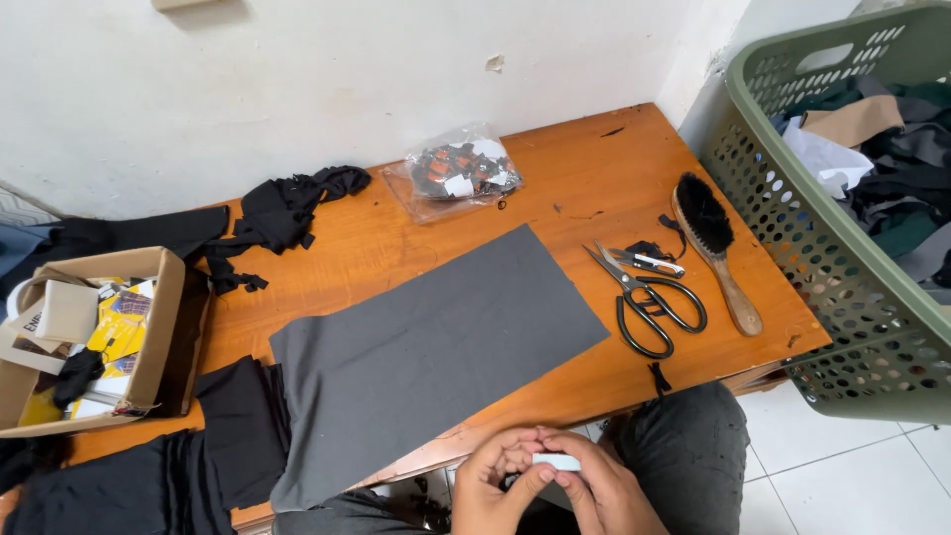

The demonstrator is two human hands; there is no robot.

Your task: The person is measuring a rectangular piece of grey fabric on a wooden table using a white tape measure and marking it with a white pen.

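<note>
Head camera looks down on both hands held together below the near edge of a wooden table [594, 178]. Left hand [492, 487] and right hand [606, 492] pinch a small white block [557, 462] between their fingertips, over the person's lap. On the table lies a grey fabric sheet [426, 347], with black-handled scissors [644, 297] and small thread snips [649, 262] to its right, and a wooden brush [715, 248] just beyond them. A green laundry basket [792, 228] stands beside the table, and a cardboard box [149, 337] sits at the left.
</note>
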